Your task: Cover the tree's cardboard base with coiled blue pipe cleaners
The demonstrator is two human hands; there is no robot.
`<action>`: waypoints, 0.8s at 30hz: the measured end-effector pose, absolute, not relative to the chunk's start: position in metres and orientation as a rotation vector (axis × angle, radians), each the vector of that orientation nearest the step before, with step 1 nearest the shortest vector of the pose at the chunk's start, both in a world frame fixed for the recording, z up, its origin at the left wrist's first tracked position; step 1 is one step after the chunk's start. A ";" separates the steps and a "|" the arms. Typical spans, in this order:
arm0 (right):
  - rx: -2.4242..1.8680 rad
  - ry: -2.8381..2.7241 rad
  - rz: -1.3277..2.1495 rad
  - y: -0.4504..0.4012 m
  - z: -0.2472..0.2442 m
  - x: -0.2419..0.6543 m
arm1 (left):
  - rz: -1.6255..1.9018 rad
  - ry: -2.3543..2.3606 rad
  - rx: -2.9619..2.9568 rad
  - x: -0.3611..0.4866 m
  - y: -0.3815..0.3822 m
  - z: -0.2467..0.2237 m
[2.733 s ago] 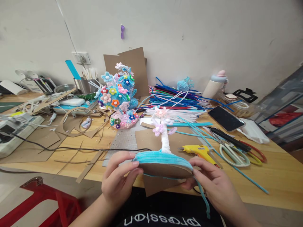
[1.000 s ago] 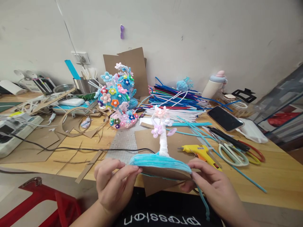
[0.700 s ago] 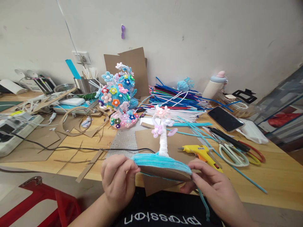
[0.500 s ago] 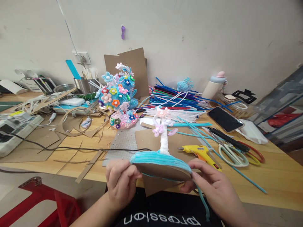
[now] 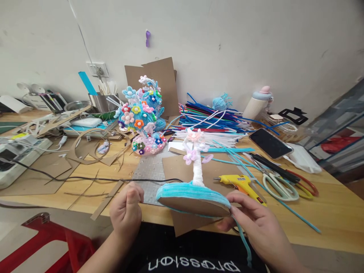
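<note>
- At the far left, a red stool (image 5: 65, 242) is seen below the wooden desk (image 5: 335, 216).
- The left hand (image 5: 127, 210) is held apart from the work; its fingers are curled in with the thumb laid against them; nothing is seen in it, though the palm is hidden.
- Behind, a blue figurine (image 5: 139, 113) covered in chenille flowers is stood on the desk.
- At centre, a cardboard disc (image 5: 196, 206) is held tilted at the desk's near edge, its bare underside turned to view; its rim is bound with light-blue chenille (image 5: 184, 190); a white wrapped stem (image 5: 198, 172) with pastel flowers is borne on top.
- The step in hand is judged to be the edging of the disc; for the next move, a steady right pinch and control of the loose tail (image 5: 243, 242) would be called for.
- A yellow glue gun (image 5: 239, 183) is laid just beyond the right hand (image 5: 251, 214); the disc's right end is pinched between thumb and fingers there; the tail is hung below.
- Farther right, pale-green-handled scissors (image 5: 280, 198) are laid.
</note>
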State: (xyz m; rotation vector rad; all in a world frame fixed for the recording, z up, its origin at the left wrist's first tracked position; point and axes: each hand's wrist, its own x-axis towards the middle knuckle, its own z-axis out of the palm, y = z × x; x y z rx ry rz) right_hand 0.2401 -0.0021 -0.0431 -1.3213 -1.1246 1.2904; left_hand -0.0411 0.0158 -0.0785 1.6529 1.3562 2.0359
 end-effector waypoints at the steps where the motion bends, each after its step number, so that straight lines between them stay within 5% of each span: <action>1: -1.320 -1.123 1.292 -0.002 -0.043 0.240 | 2.011 1.373 1.629 -0.042 0.015 -0.079; 10: -1.351 -1.121 1.269 -0.003 -0.043 0.239 | 1.849 1.620 1.383 -0.058 0.031 -0.081; 24: -1.326 -1.164 1.261 -0.003 -0.047 0.242 | 1.646 1.093 1.438 -0.030 0.013 -0.061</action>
